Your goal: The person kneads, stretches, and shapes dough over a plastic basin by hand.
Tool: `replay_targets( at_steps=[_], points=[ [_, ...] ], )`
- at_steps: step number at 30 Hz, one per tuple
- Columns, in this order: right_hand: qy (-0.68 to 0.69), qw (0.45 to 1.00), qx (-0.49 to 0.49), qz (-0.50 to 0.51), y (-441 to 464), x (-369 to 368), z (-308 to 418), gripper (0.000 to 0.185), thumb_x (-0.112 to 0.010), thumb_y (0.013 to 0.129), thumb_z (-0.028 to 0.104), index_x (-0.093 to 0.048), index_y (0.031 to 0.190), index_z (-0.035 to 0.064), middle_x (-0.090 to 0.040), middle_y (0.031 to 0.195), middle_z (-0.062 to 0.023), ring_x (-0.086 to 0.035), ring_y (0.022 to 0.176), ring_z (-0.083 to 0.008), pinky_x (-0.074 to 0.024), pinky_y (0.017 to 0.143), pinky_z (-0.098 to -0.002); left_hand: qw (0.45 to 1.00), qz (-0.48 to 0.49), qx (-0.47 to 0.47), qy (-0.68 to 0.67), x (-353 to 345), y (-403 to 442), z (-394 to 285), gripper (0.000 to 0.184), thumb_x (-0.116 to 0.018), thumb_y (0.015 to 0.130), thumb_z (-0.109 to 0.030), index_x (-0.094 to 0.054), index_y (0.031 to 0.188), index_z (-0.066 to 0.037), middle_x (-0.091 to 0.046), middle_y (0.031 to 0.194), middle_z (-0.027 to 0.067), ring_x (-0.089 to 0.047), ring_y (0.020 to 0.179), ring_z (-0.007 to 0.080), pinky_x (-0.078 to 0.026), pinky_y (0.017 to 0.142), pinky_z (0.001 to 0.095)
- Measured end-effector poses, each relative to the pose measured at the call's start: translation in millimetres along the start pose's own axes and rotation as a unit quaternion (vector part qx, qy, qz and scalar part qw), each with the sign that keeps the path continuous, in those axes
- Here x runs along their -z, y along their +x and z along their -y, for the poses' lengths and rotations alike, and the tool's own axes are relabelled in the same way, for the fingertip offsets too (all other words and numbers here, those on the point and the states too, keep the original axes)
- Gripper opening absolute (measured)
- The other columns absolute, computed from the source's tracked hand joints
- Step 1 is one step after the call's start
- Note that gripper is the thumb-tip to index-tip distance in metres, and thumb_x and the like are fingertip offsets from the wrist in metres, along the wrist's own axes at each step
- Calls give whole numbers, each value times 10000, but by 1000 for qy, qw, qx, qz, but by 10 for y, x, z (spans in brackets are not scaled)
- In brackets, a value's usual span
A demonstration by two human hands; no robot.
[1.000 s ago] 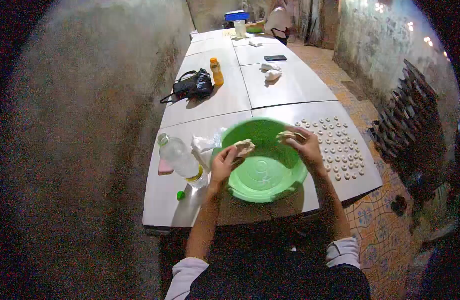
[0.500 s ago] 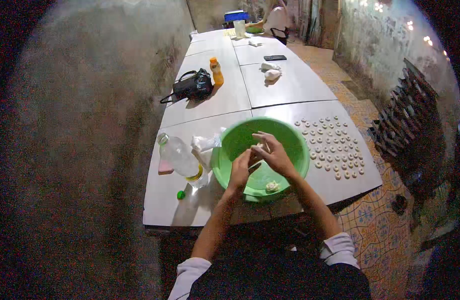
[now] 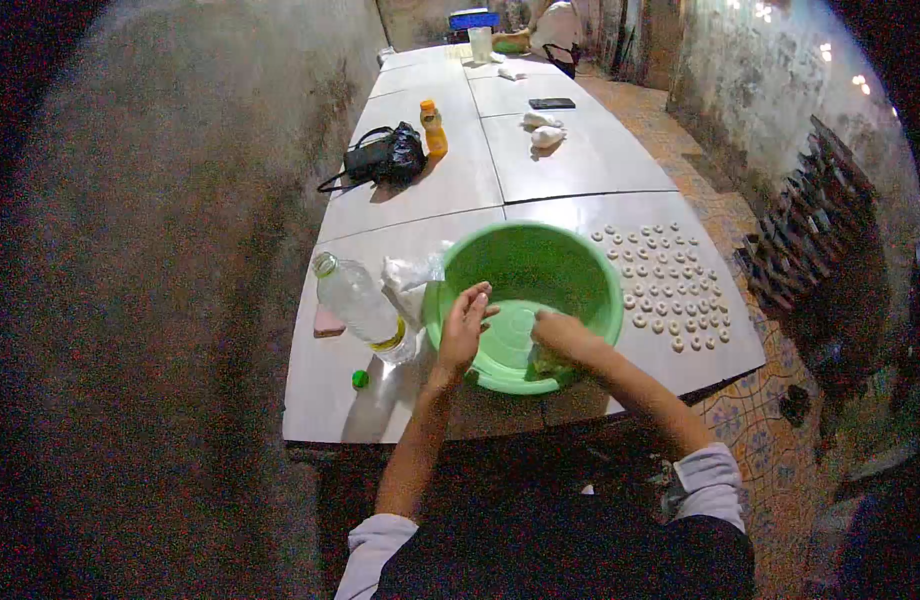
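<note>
Inside the green basin point(image 3: 520, 382) my right hand point(image 3: 568, 342) reaches down with curled fingers at the spot of a pale dough lump. Its fingertips and most of the dough are hidden and blurred. Over the basin's left side is my left hand point(image 3: 466, 328), its fingers loosely bent and apart, with nothing visible in them. Many small ring-shaped dough pieces point(image 3: 670, 288) lie in rows to the right of the basin.
Left of the basin are a clear plastic bottle point(image 3: 358, 305), a green cap point(image 3: 360, 379), a pink object point(image 3: 328, 323) and a white plastic bag point(image 3: 410, 278). Farther off are a black bag point(image 3: 388, 160), an orange bottle point(image 3: 433, 130), a phone point(image 3: 552, 103) and another person point(image 3: 557, 35).
My hands, together over the basin before, have separated. The right hand has moved down to the dough lump, while the left has shifted slightly left. The view has tilted a little.
</note>
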State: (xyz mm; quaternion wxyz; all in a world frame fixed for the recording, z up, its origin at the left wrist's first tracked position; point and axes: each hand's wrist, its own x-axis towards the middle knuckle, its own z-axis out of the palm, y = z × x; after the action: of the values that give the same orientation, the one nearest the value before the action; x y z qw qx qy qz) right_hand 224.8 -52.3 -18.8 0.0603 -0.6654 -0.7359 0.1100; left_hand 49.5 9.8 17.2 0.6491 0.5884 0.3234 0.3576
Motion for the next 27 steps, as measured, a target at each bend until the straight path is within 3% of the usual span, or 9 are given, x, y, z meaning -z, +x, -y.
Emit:
replay_targets(
  at_steps=[2, 5, 11, 14, 17, 19, 21, 24, 27],
  points=[
    [-60, 995, 64, -53, -19, -190, 11, 154, -546, 689, 169, -588, 730, 26, -541, 763, -192, -564, 738, -363, -471, 639, -443, 1000, 16, 13, 1, 13, 19, 13, 384, -413, 878, -320, -414, 1187, -92, -463, 1184, 46, -534, 959, 183, -413, 780, 314],
    [52, 990, -80, -102, -35, -178, 101, 162, -514, 700, 164, -580, 742, 22, -522, 812, -200, -560, 778, -361, -476, 623, -439, 1000, 19, -3, 4, 64, 29, 74, 369, -418, 877, -305, -421, 1177, -89, -460, 1186, 47, -538, 944, 178, -409, 783, 313],
    [15, 998, 60, -34, 101, 147, -301, 197, -624, 647, 78, -531, 809, 13, -561, 812, -165, -570, 630, -266, -497, 575, -335, 1000, 1, -21, -19, 105, 7, 46, 375, -454, 863, -298, -435, 1158, -67, -492, 1129, 62, -523, 968, 167, -390, 786, 324],
    [497, 865, -22, -74, 19, 633, -17, 269, -650, 677, 50, -532, 909, -16, -604, 837, -104, -585, 758, -144, -485, 681, -284, 989, -54, 14, -137, -56, 38, 39, 415, -460, 854, -339, -427, 1171, -74, -476, 1158, 75, -500, 1011, 191, -377, 830, 359],
    [548, 816, 49, -178, 47, 553, 296, 197, -630, 698, 58, -549, 866, -6, -604, 818, -90, -585, 742, -145, -484, 689, -290, 937, -55, 67, -338, -260, 103, 20, 422, -440, 850, -359, -413, 1179, -96, -503, 1110, 38, -502, 995, 180, -403, 830, 330],
    [398, 887, 38, -232, -74, 704, 525, 124, -600, 727, 74, -558, 832, 24, -589, 877, -111, -586, 792, -207, -467, 714, -297, 797, 292, 61, -525, -223, 416, 415, 363, -433, 858, -344, -462, 1104, -79, -558, 970, 37, -545, 889, 153, -457, 765, 307],
    [133, 910, 107, -377, -157, 872, 562, 90, -581, 741, 84, -564, 802, 19, -569, 937, -149, -568, 832, -262, -443, 750, -323, 869, 114, 76, -475, -472, 152, -87, 260, -446, 866, -303, -507, 995, -85, -584, 848, 28, -574, 742, 131, -493, 668, 261],
    [169, 889, 62, -421, -260, 1102, 467, 89, -564, 753, 96, -562, 777, 11, -548, 975, -166, -545, 860, -297, -426, 772, -345, 782, 71, 198, -587, -300, 300, 69, 199, -502, 848, -289, -491, 933, -110, -517, 668, -46, -515, 511, 53, -420, 403, 149],
    [231, 882, 67, -406, -323, 1159, 368, 82, -559, 754, 82, -555, 770, 3, -550, 948, -161, -551, 853, -290, -434, 756, -343, 856, 79, 99, -501, -298, 261, 46, 236, -462, 867, -325, -446, 876, -90, -415, 629, -32, -389, 454, 38, -291, 326, 146]
  ],
)
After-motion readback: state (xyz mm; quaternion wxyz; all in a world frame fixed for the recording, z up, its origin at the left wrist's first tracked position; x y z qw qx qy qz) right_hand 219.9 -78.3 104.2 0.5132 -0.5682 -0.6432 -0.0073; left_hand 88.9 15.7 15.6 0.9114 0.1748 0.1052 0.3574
